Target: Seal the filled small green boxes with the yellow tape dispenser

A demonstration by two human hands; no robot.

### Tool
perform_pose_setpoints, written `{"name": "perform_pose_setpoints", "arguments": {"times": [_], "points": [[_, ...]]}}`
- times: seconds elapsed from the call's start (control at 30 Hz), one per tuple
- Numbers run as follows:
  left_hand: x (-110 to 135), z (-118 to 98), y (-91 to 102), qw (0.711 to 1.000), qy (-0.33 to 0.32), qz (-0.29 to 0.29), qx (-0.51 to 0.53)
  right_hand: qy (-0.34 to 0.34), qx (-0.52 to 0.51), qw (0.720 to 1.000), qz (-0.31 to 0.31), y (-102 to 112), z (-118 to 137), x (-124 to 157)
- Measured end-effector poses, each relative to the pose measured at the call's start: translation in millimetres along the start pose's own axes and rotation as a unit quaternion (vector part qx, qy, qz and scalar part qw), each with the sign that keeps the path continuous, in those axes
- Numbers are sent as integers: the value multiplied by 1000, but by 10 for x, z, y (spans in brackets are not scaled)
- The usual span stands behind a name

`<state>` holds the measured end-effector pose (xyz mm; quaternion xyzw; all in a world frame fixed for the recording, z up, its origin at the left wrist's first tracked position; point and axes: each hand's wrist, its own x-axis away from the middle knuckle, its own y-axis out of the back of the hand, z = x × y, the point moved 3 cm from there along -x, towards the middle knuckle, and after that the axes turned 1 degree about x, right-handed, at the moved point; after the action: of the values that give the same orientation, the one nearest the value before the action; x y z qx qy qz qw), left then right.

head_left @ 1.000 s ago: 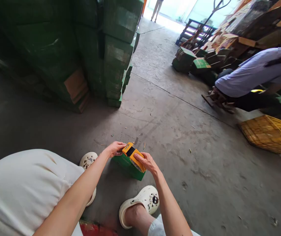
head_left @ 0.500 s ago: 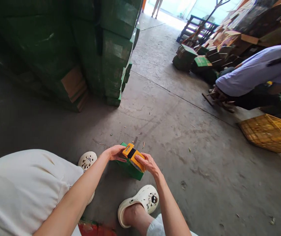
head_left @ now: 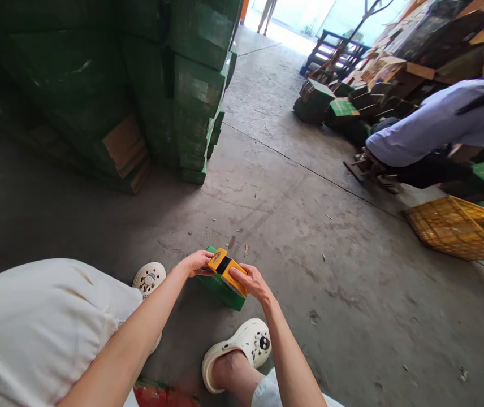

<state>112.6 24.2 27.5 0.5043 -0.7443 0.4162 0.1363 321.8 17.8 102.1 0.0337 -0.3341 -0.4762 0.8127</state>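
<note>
A small yellow box (head_left: 236,276) with a dark band across its middle is held between my two hands, just above a green box (head_left: 234,300) on the floor. My left hand (head_left: 198,263) pinches its upper left end, which looks like a flap. At the lower right end, my right hand (head_left: 250,280) grips the box with the thumb on top. Part of the green box is hidden beneath the yellow one and my hands. What the dark band is, I cannot make out.
Tall stacks of green boxes (head_left: 199,85) stand ahead on the left. To the right, a person in a light purple shirt (head_left: 428,124) sits low beside a yellow plastic crate (head_left: 458,226). Cartons (head_left: 390,70) are piled behind. My white clogs (head_left: 237,345) flank the green box.
The view has shifted slightly. Both hands keep hold of the yellow box, and its left end has tilted a little, with my left fingers drawn closer to it.
</note>
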Motion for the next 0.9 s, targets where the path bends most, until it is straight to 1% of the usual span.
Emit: {"name": "perform_pose_setpoints", "arguments": {"times": [0.1,0.23,0.37,0.5,0.6,0.77,0.9], "points": [[-14,-12,6,1000,9,2,16,-7,-7,1000,3,-3,-23,-5],[33,-75,39,999,15,7,30,-11,-35,999,11,-12,-25,3],[86,-122,68,1000,18,-2,15,-9,-33,999,9,-21,4,22],[66,-99,77,999,16,-36,-24,-14,-13,1000,19,-47,35,33],[39,-106,95,997,2,-51,-64,-10,16,999,28,-65,47,35],[-12,-237,154,986,-4,-57,-156,7,87,996,10,-53,47,29],[-50,-340,174,968,-14,-74,-238,3,118,993,3,-53,46,18]]}}
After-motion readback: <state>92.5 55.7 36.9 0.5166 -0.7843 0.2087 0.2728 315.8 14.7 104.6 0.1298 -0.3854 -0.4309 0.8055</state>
